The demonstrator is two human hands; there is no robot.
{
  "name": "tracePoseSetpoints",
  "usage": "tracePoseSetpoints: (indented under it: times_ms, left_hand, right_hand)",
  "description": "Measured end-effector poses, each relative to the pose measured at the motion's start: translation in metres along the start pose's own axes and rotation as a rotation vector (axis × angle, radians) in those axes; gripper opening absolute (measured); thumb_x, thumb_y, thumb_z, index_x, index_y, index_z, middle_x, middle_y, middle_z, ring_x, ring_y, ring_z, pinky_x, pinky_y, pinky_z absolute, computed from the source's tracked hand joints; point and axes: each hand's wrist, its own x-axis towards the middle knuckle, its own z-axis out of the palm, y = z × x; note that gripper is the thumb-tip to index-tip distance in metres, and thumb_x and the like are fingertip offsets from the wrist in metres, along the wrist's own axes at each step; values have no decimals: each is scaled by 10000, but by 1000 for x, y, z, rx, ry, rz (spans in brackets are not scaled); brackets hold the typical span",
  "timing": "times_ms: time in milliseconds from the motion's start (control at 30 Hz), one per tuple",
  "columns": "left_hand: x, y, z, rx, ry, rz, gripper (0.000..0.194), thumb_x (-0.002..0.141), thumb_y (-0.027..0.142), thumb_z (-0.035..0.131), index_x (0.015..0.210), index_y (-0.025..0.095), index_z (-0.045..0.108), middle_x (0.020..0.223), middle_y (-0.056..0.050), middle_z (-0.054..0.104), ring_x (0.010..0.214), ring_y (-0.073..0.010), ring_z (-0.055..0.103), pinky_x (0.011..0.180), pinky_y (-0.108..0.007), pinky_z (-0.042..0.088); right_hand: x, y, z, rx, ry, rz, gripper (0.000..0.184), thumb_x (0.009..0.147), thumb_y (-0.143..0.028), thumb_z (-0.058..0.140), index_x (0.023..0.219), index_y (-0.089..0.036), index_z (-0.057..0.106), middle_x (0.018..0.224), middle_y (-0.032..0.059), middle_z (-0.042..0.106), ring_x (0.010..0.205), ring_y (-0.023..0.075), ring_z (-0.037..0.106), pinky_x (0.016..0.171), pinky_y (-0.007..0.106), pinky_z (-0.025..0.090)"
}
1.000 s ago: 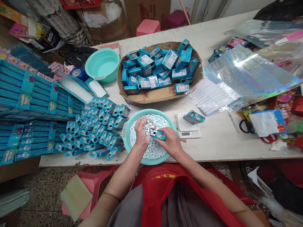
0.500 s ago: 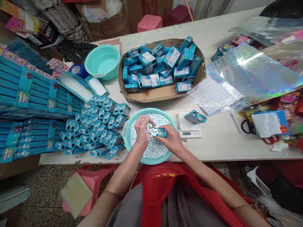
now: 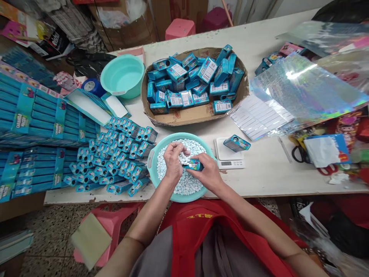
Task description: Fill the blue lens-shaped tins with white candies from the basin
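Observation:
Over a mint-green basin full of small pale candies, both hands are close together. My left hand is cupped, its fingers curled around a small heap of white candies. In my right hand is a small blue candy box, pinched between thumb and fingers. The box lies tilted toward the left hand, its end against the candies. Whether candies are inside the box is hidden. Right of the basin, another blue box lies on a white digital scale.
Many blue boxes stand in rows at left, beside stacked blue cartons. A cardboard tray of blue boxes and a second green basin are behind. Shiny film, black-handled scissors and a pen lie right.
The blue box in my right hand has tilted slightly and come closer to my left hand. The camera view has shifted a little; the surroundings otherwise stay the same.

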Motion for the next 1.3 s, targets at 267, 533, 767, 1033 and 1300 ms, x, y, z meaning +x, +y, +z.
tracePoseSetpoints:
  times_ms: [267,533,767,1033,1300]
  left_hand:
    - [-1,-2,-1,12,-15,12,180,736,315,640,734,164,542,622,14,589,559,-118,596,567,-249,480]
    - [-3,5,0,20,-37,60,199,764,346,627,740,169,540,541,31,560,486,-105,564,526,-231,461]
    - [-12,6,6,-5,-155,-12,213,764,360,638,766,174,534,559,34,562,463,-99,556,510,-223,456]
    - [43,-28,-26,354,-35,232,210,814,401,564,796,192,583,684,-13,602,630,-152,597,670,-304,490]
    - [43,-105,-51,1160,-325,342,129,770,240,611,892,202,629,992,-103,615,984,-261,558,911,-397,401]
  right_hand:
    - [3,2,5,13,-10,15,290,697,-276,756,951,-238,623,910,43,657,891,249,610,754,370,475]
    - [0,-7,-1,71,31,-1,300,713,-288,755,978,-246,623,930,48,659,923,254,610,800,392,476]
    - [1,0,5,140,65,41,295,693,-257,764,956,-229,635,912,41,657,890,237,615,771,368,484]
    - [-12,9,-8,278,140,69,315,703,-350,765,971,-245,637,977,36,651,950,219,617,846,368,492]
    - [-14,16,-16,250,161,64,332,708,-377,764,982,-245,631,963,39,648,931,220,618,836,383,502]
